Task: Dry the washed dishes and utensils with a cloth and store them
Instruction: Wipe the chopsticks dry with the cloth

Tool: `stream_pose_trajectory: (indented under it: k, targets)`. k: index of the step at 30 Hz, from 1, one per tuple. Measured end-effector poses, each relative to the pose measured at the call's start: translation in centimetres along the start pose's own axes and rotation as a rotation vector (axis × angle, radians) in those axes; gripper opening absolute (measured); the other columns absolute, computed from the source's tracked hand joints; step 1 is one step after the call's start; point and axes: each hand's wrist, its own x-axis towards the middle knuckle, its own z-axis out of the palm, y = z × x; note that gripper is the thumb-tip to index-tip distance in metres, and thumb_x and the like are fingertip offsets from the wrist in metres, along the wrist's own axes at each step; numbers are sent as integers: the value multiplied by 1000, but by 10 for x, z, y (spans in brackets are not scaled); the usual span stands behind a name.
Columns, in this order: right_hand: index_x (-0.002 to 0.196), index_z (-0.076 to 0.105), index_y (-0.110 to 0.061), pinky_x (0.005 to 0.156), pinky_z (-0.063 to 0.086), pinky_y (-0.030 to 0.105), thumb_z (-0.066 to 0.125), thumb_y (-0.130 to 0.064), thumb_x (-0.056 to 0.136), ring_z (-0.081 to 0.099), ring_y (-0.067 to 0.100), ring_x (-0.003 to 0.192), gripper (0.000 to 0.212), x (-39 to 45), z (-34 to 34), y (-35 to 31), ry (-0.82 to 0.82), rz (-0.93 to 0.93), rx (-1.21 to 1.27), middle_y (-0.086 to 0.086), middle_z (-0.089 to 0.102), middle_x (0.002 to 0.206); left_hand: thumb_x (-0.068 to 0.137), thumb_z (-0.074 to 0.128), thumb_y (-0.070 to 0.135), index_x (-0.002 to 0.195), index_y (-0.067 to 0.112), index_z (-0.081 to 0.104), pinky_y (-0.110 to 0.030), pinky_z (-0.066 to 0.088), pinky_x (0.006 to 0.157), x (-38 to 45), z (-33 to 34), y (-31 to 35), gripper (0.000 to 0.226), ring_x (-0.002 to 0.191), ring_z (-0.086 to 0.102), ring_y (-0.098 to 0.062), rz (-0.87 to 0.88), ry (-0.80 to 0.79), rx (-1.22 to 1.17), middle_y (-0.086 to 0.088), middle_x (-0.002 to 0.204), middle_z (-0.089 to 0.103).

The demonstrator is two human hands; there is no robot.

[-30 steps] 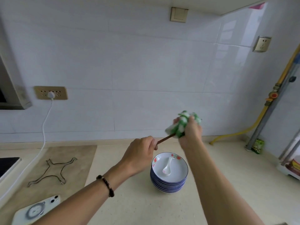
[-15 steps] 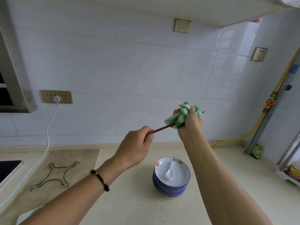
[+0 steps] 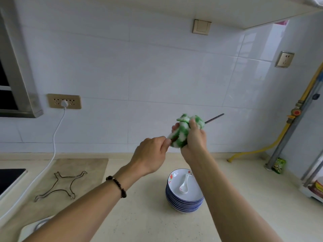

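Note:
My right hand (image 3: 194, 138) grips a bunched green and white cloth (image 3: 181, 131) above the counter. Dark chopsticks (image 3: 214, 118) run through the cloth, and their tips stick out past it to the upper right. My left hand (image 3: 152, 154) pinches the near end of the chopsticks, right against the cloth. Most of their length is hidden inside the cloth. Below my hands stands a stack of blue-rimmed plates (image 3: 184, 200) with a white ceramic spoon (image 3: 185, 184) lying on the top one.
A wire trivet (image 3: 61, 185) lies on a brown mat (image 3: 94, 165) at the left, beside a black cooktop (image 3: 10, 177). A white cable (image 3: 52, 145) hangs from the wall socket. A yellow gas hose (image 3: 258, 151) and a green packet (image 3: 278, 165) sit at the right.
My left hand has slid up the chopsticks to the cloth, pushing them through so their tips now stick out the far side. The view has tilted upward.

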Motion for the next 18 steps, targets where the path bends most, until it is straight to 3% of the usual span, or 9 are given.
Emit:
stream_pose_trajectory:
  k: [2,5,7,10,13,14,16,18]
  targets:
    - [98,64,1,72,57,42,46,-18,106,67,26,67,28,-4,2,0,-162,19,-70,16,68,77,108,34,34,71,17,45,-40,41,64,2,5,0,42,66,49,-28,-18,-2,-61,3,60,46]
    - [101,64,1,76,58,40,45,-20,107,69,25,74,29,-1,3,-13,-269,-54,-91,17,69,85,108,36,31,70,18,46,-35,32,61,4,3,1,42,59,41,-18,-71,50,-181,7,58,43]
    - [102,65,-5,72,57,41,45,-20,107,70,25,78,26,-5,9,-7,-337,-143,-257,12,72,87,107,37,34,72,21,54,-33,38,62,5,3,5,41,66,52,-21,-129,1,-181,8,63,54]
    - [101,59,-20,71,51,36,47,-12,103,69,27,81,14,-2,-1,10,-457,-362,-897,0,75,85,103,43,43,98,23,69,-37,53,79,-3,2,-10,33,92,66,-27,-174,-117,220,1,93,72]
    - [119,47,-17,72,45,35,49,-17,99,66,34,94,21,4,-28,12,-450,-525,-1917,7,69,106,96,45,28,106,11,67,-41,53,80,-14,-15,-39,30,98,63,-29,9,299,438,-6,101,68]
    - [122,45,-16,70,41,35,49,-15,98,65,35,95,25,3,-35,15,-439,-557,-2113,8,66,107,92,45,23,107,8,65,-45,49,85,-15,-17,-46,29,104,59,-30,118,449,454,-9,104,66]
    - [124,43,-14,68,38,35,47,-8,96,64,33,93,29,-5,-39,24,-477,-614,-2247,6,61,101,92,47,21,114,7,62,-52,37,100,-12,-18,-54,30,119,53,-32,259,511,552,-11,114,62]
    - [125,43,-13,67,37,35,47,-4,93,63,32,92,33,-9,-34,32,-523,-682,-2236,6,61,102,97,46,31,115,10,64,-57,35,104,-8,-12,-61,33,120,57,-32,300,339,679,-10,115,64]
